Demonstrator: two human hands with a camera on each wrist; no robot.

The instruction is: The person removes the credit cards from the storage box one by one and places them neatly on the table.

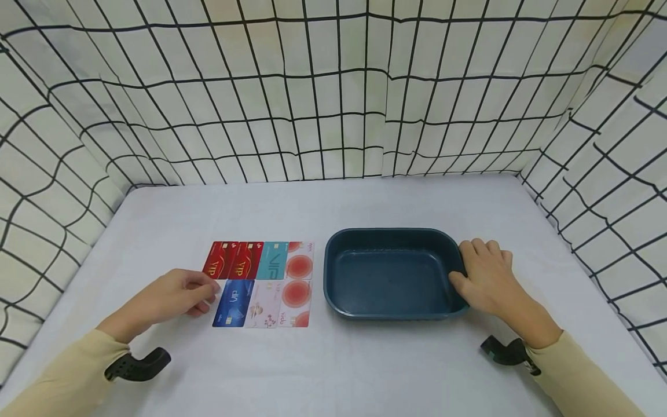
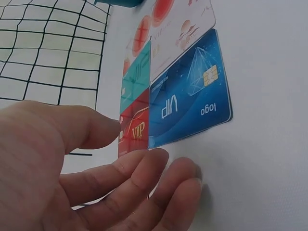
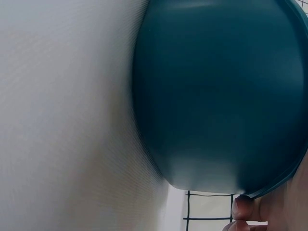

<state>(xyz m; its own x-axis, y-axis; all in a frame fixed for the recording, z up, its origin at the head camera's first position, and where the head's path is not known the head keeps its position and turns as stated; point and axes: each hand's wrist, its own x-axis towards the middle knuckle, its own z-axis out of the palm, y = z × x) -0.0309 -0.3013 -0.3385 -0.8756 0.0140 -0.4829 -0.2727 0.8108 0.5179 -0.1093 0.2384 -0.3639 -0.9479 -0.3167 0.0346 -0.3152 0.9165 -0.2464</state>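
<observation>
Several plastic cards lie edge to edge in two rows on the white table. The far row has two red VIP cards (image 1: 246, 260), a teal card (image 1: 271, 260) and a card with red circles (image 1: 299, 263). Nearer lie a blue card (image 1: 233, 303), a pale pink card (image 1: 263, 304) and another red-circle card (image 1: 295, 301). My left hand (image 1: 174, 295), fingers loosely bent and holding nothing, hovers at the cards' left edge. A dark blue rectangular tray (image 1: 391, 278) stands right of them. My right hand (image 1: 487, 281) grips its right rim, thumb inside; in the right wrist view most fingers are hidden.
Black wire grid (image 1: 341, 92) with pale sheeting behind it walls the back and both sides of the white-covered table (image 1: 333, 370). A black wrist device (image 1: 138, 366) sits on the left sleeve, another device (image 1: 508, 352) on the right.
</observation>
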